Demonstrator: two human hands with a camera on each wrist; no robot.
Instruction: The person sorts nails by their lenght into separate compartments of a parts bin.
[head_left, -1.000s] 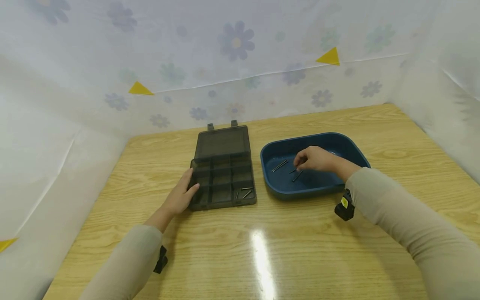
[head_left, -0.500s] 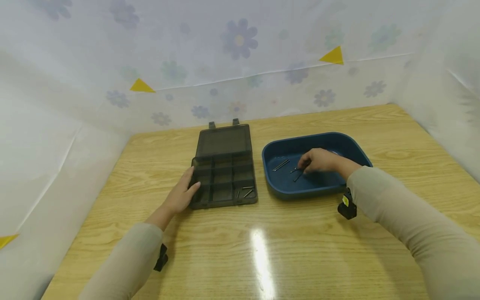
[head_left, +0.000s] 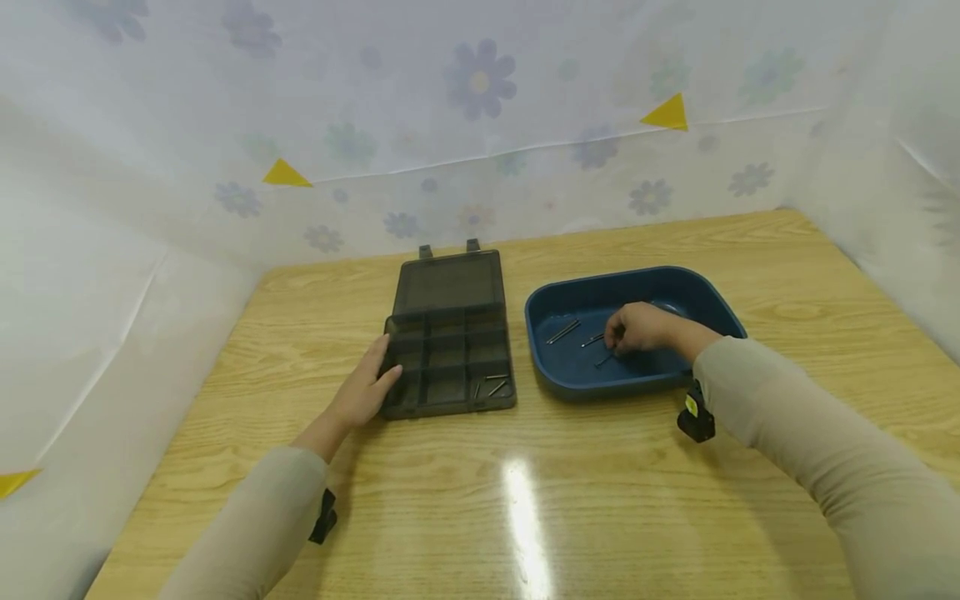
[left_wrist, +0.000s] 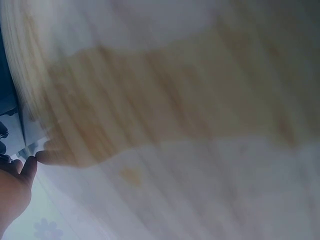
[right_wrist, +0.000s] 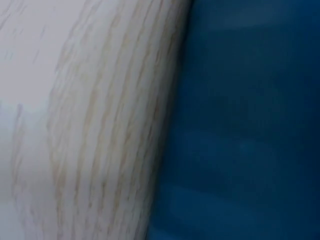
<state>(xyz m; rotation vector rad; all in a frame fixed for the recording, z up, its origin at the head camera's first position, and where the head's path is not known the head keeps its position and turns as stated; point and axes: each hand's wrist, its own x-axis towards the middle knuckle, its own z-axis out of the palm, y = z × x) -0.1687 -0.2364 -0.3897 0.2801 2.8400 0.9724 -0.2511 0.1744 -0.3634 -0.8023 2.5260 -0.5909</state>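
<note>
In the blue tray (head_left: 697, 293) on the right of the table (head_left: 600, 500), the right hand (head_left: 637, 327) reaches down with its fingers curled over thin dark metal pins (head_left: 592, 340) lying on the tray floor; its fingertips are at 1 pin, but whether they actually pinch it cannot be told. A separate pair of pins (head_left: 562, 331) lies just to the left, apart from the hand. Beside the tray, near but not touching it, sits a dark translucent compartment box (head_left: 447, 367) with its lid (head_left: 447, 283) folded flat open behind it, 2 latch tabs at the far edge. A few pins (head_left: 491, 387) lie in the box's near-right compartment. The left hand (head_left: 362, 389) rests against the box's left near corner, fingers straight and relaxed, thumb at the rim. Both wrist views are blurred, showing only wood grain and blue plastic. Behind the table hangs a pale sheet printed with faded flowers and yellow triangles (head_left: 664, 113); no writing is legible anywhere.
</note>
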